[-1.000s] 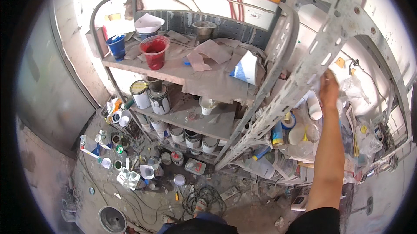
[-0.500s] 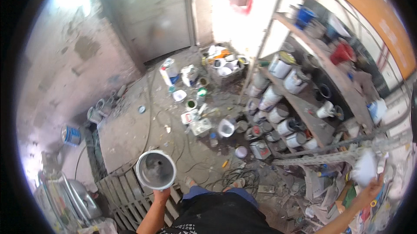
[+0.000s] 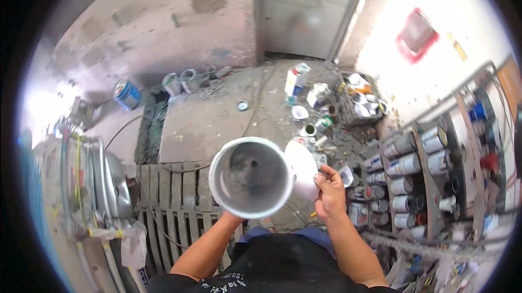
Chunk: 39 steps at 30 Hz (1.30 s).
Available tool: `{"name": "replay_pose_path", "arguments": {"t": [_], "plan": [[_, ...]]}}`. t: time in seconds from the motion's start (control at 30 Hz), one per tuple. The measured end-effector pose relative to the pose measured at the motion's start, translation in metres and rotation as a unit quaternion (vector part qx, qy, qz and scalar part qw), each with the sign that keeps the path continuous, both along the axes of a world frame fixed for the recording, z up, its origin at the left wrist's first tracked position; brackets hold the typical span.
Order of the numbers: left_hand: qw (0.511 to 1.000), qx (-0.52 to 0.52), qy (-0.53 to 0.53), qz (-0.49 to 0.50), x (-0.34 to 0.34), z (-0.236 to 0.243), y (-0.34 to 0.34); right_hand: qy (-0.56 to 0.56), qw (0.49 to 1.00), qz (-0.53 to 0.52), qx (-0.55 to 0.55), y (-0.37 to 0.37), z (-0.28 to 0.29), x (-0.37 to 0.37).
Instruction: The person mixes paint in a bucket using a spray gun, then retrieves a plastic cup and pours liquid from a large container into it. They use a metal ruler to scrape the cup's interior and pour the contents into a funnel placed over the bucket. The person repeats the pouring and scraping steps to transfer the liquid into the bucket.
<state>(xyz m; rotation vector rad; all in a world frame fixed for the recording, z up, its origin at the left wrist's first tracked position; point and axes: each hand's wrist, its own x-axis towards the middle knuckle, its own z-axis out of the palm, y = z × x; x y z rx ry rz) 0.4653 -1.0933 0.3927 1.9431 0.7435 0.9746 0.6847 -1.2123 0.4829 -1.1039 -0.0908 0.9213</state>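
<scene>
A round grey cup [image 3: 251,180] with a pale rim and a small dark hole in its bottom is held up in front of me, its mouth facing up. My left hand [image 3: 232,217] supports it from beneath; the cup hides most of those fingers. Close to the cup's right side, my right hand [image 3: 330,192] pinches a thin white rounded piece [image 3: 302,168] between thumb and fingers. That piece stands tilted beside the rim. Whether the two touch, I cannot tell.
Shelves of paint cans [image 3: 402,187] stand on the right. A filled crate [image 3: 363,110], bottles and small tubs crowd the floor ahead. Slatted wooden boards [image 3: 171,198] lie at left, near a silver metal object [image 3: 115,184]. A blue can [image 3: 126,94] stands by the wall.
My right hand has come from the cluttered far right to the cup, bringing the white piece. The cup is now higher and nearer the middle. The view has turned left.
</scene>
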Motion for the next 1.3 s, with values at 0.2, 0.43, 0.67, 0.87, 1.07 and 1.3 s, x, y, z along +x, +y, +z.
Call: {"name": "replay_pose_path", "arguments": {"t": [0.2, 0.43, 0.67, 0.87, 1.07, 1.3], "plan": [[0.998, -0.006, -0.036, 0.044, -0.037, 0.013, 0.027, 0.033, 0.989, 0.142, -0.029, 0.061, -0.002, -0.067], [0.992, -0.005, -0.053, 0.116, -0.077, 0.029, 0.032, 0.085, 0.955, 0.282, -0.018, 0.092, -0.014, -0.096], [0.974, -0.066, -0.115, 0.184, -0.076, 0.057, 0.016, 0.043, 0.910, 0.412, 0.006, 0.119, -0.009, -0.078], [0.872, -0.289, -0.290, 0.268, -0.058, 0.047, 0.003, -0.035, 0.851, 0.522, -0.048, 0.138, -0.001, -0.063], [0.915, -0.218, -0.133, 0.311, -0.038, 0.068, -0.021, -0.415, 0.705, 0.567, 0.097, 0.170, 0.006, -0.038], [0.926, -0.126, -0.054, 0.351, -0.033, 0.048, -0.040, -0.445, 0.506, 0.713, 0.194, 0.180, 0.037, -0.063]]}}
